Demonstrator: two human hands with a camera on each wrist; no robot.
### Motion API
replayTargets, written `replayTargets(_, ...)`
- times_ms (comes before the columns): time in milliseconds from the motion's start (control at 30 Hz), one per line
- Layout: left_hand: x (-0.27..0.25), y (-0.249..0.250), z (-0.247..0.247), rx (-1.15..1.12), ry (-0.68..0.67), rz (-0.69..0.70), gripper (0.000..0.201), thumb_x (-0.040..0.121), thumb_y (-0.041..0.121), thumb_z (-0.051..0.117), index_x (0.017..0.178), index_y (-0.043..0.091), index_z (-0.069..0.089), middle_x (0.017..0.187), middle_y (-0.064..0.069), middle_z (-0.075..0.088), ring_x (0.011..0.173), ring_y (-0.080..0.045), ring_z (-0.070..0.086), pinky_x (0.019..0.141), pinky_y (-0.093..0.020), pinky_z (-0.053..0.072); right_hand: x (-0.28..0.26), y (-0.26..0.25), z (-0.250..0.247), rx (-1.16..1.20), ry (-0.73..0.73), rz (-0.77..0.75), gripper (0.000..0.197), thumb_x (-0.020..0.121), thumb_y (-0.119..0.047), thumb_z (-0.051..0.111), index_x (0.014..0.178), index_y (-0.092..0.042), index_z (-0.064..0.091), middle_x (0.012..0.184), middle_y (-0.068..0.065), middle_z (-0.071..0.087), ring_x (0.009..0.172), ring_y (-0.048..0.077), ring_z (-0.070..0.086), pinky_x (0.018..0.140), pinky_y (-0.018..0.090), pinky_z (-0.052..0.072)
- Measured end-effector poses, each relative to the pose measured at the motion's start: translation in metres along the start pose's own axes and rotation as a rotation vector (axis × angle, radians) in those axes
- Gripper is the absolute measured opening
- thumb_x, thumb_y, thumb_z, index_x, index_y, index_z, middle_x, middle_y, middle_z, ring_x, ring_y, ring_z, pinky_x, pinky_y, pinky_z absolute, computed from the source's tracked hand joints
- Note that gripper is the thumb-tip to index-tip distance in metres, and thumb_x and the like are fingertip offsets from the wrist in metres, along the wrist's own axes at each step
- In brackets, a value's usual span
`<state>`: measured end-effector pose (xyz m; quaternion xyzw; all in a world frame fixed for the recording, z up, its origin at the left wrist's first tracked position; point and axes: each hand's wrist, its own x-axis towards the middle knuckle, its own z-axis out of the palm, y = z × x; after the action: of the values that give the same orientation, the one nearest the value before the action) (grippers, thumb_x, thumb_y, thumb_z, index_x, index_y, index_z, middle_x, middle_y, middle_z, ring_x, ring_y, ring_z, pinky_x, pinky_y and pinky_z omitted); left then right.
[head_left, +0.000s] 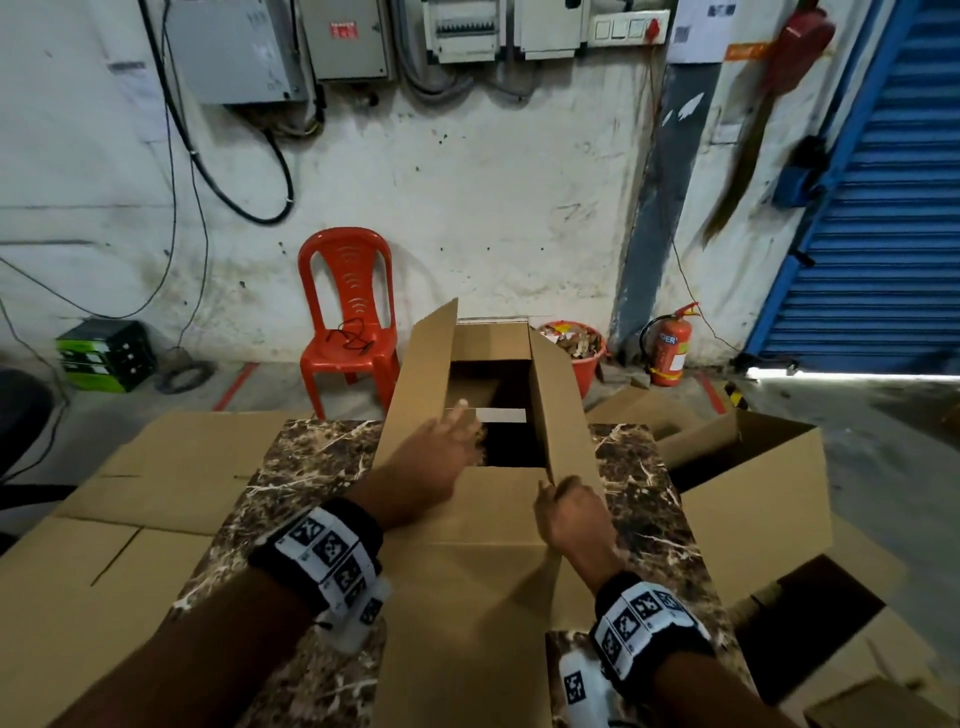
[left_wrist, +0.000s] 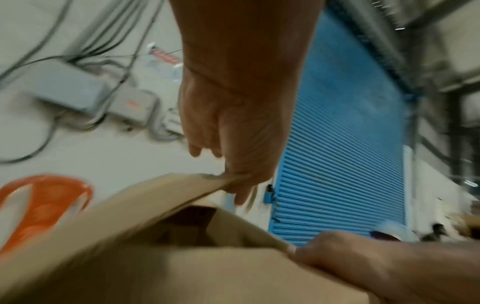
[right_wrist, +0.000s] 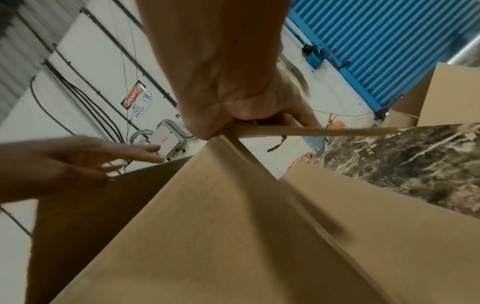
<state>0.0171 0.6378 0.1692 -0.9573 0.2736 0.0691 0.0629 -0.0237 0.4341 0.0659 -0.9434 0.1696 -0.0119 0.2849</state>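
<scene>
— On the surface (head_left: 639, 483), what is the box's state?

— Box (head_left: 488, 525) stands upright at mid-surface, squared up, mouth open. Left flap (head_left: 421, 384) and right flap (head_left: 563, 415) stand raised. The interior is dark and no contents are seen.

— Hands?

— Left hand (head_left: 436, 457): fingers (head_left: 462, 415) straight and spread at the left flap's inner edge, gripping nothing. Right hand (head_left: 569, 514): fingers curled, pinching the right flap at its near corner.

— Progress?

— Judged: the box is erected. I cannot tell whether the bottom is sealed. The top flaps are not yet folded down, so closing is left to do.

— Anything else?

— Flat cardboard (head_left: 156, 467) lies to the left, and a second box (head_left: 753, 467) sits open to the right.
</scene>
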Motion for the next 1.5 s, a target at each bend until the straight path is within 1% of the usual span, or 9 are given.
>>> replayTargets(100,-0.010,-0.025,-0.030,-0.030,-0.165,-0.158,0.026,0.097,0.014,0.048,0.118,0.011,0.063,0.125,-0.010,0.063,0.110,-0.023,0.061,0.094,-0.033,0.051,-0.001,0.002,0.001,-0.017,0.026,-0.027,0.044,0.100,-0.049,0.036,0.104,-0.009,0.052,0.101,0.017,0.063,0.096,0.033,0.062,0.079,0.038,0.050)
replayTargets(200,-0.032,-0.065,-0.054,-0.323,-0.090,-0.365,0.029,0.097,0.021,0.049,0.114,0.003,0.064,0.115,-0.017,0.065,0.093,-0.026,0.062,0.070,-0.023,0.050,-0.001,0.003,0.002,-0.016,0.037,-0.023,0.043,0.100,-0.048,0.036,0.106,-0.009,0.052,0.103,0.017,0.063,0.098,0.034,0.062,0.080,0.039,0.052)
replayTargets(367,-0.046,-0.108,-0.017,-0.333,-0.203,-0.523,0.042,0.101,0.030,0.045,0.139,0.011,0.048,0.144,-0.010,0.047,0.130,-0.025,0.046,0.106,-0.030,0.035,-0.001,0.002,0.003,0.013,0.036,-0.011,0.044,0.098,-0.049,0.034,0.109,-0.010,0.050,0.106,0.016,0.062,0.102,0.034,0.060,0.083,0.042,0.053)
replayTargets(533,-0.061,-0.078,0.044,-1.098,-0.013,-0.599,0.032,0.102,0.029,0.047,0.118,0.003,0.056,0.111,-0.017,0.061,0.100,-0.030,0.057,0.086,-0.039,0.046,0.001,0.001,0.003,-0.004,0.002,0.022,0.046,0.099,-0.051,0.035,0.116,-0.011,0.050,0.113,0.015,0.059,0.105,0.034,0.059,0.088,0.043,0.052)
replayTargets(867,-0.036,-0.064,0.109,-0.697,0.377,-0.483,0.073,0.094,0.064,0.021,0.151,0.020,0.029,0.157,-0.004,0.029,0.144,-0.025,0.024,0.112,-0.051,0.027,-0.003,-0.016,-0.010,-0.352,-0.007,-0.091,0.058,0.101,-0.041,0.035,0.152,-0.018,0.020,0.156,0.011,0.023,0.144,0.033,0.023,0.110,0.057,0.032)
replayTargets(1033,-0.032,-0.075,0.118,-0.834,0.359,-0.461,0.060,0.101,0.045,0.038,0.154,0.018,0.024,0.162,0.001,0.019,0.149,-0.016,0.014,0.120,-0.039,0.014,0.003,-0.040,-0.020,-0.498,-0.110,-0.381,0.058,0.102,-0.046,0.030,0.154,-0.021,0.023,0.165,0.006,0.008,0.152,0.026,-0.002,0.121,0.055,0.007)
replayTargets(1233,-0.043,-0.086,0.107,-1.229,0.321,-0.412,0.062,0.101,0.048,0.033,0.153,0.015,0.025,0.161,-0.002,0.019,0.147,-0.015,0.018,0.117,-0.027,0.011,0.016,-0.073,-0.026,-0.477,-0.267,-0.371,0.067,0.099,-0.061,0.022,0.153,-0.022,0.026,0.157,0.007,0.035,0.149,0.029,0.018,0.114,0.063,0.009)
replayTargets(1400,-0.054,-0.094,0.088,-1.779,0.345,-0.452,0.051,0.106,0.039,0.021,0.145,0.010,0.038,0.141,0.004,0.041,0.128,-0.009,0.037,0.100,-0.014,0.028,0.011,-0.102,-0.047,-0.294,-0.180,-0.404,0.045,0.105,-0.043,0.035,0.113,-0.008,0.064,0.111,0.014,0.066,0.103,0.029,0.060,0.079,0.032,0.039)
replayTargets(1500,-0.054,-0.105,0.098,-1.974,0.313,-0.463,0.052,0.105,0.041,0.025,0.140,0.011,0.050,0.141,-0.008,0.052,0.129,-0.026,0.048,0.111,-0.037,0.035,0.007,-0.114,-0.061,-0.232,-0.085,-0.433,0.035,0.103,-0.036,0.045,0.102,-0.011,0.070,0.102,0.011,0.068,0.095,0.027,0.062,0.073,0.030,0.039)
